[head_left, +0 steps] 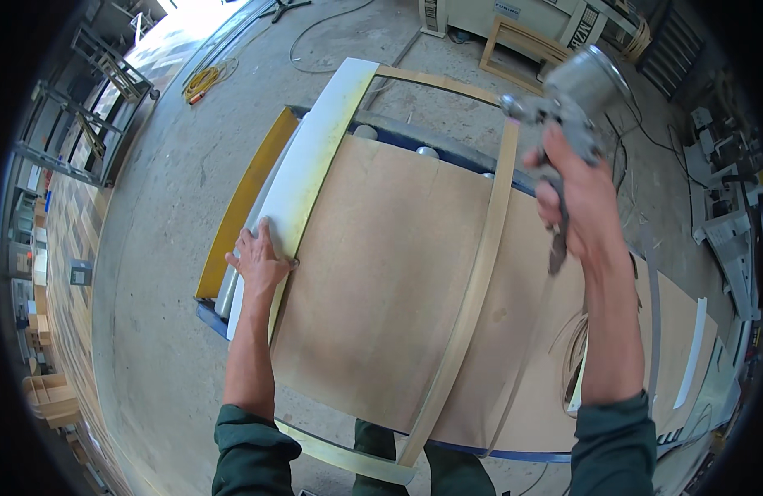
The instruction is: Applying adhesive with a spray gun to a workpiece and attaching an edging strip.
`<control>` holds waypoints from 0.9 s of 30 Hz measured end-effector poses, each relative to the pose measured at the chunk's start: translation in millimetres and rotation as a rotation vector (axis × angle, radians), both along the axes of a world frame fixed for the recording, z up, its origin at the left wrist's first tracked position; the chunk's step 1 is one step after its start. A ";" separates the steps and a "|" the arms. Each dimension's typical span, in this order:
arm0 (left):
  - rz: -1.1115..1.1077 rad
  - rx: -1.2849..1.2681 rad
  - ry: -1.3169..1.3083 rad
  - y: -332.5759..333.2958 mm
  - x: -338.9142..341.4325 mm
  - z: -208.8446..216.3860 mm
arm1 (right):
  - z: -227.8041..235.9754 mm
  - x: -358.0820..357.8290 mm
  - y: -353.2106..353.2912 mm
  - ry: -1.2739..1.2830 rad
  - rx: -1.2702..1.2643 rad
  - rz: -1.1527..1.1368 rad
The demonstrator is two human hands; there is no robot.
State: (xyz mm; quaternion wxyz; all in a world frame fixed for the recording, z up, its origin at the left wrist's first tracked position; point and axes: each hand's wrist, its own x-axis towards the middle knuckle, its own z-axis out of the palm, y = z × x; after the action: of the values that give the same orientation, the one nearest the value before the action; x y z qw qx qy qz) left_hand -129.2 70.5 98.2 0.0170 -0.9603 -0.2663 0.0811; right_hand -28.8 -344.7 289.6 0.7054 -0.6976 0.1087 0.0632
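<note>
My right hand (pixel 581 202) is raised over the far right part of the work surface, its fingers wrapped round the handle of a spray gun (pixel 586 87). A metal cup sits on top of the gun, and its nozzle points to the left. My left hand (pixel 261 258) lies with fingers apart on a long white panel (pixel 315 157). Yellowish spray marks the panel's right edge. Beside it, narrow wooden strips (pixel 485 285) form an open frame over a large brown board (pixel 381 264). The strips overhang the board at the far and near ends.
Under the board stands a blue roller table (pixel 472 153) with a yellow side plate (pixel 247 207). A coiled hose or cable (pixel 573 364) lies on the board at right. On the floor are a yellow cable coil (pixel 202 81), a metal rack (pixel 88 124) and a machine (pixel 538 33).
</note>
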 end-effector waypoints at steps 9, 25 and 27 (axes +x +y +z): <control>-0.037 0.037 0.044 -3.0 2.8 8.2 | -50.4 94.9 23.3 0.026 0.019 0.058; -0.033 -0.010 0.081 -10.0 12.7 13.1 | -103.0 133.0 51.3 -0.011 0.080 0.002; -0.026 -0.005 0.091 -8.2 13.1 13.1 | -104.3 123.9 51.7 0.032 0.091 0.021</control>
State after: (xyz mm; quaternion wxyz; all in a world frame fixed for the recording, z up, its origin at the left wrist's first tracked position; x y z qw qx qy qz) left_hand -116.1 62.3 111.3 0.0279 -0.9591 -0.2526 0.1250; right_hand 95.1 -292.9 185.3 0.7338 -0.6648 0.1098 0.0864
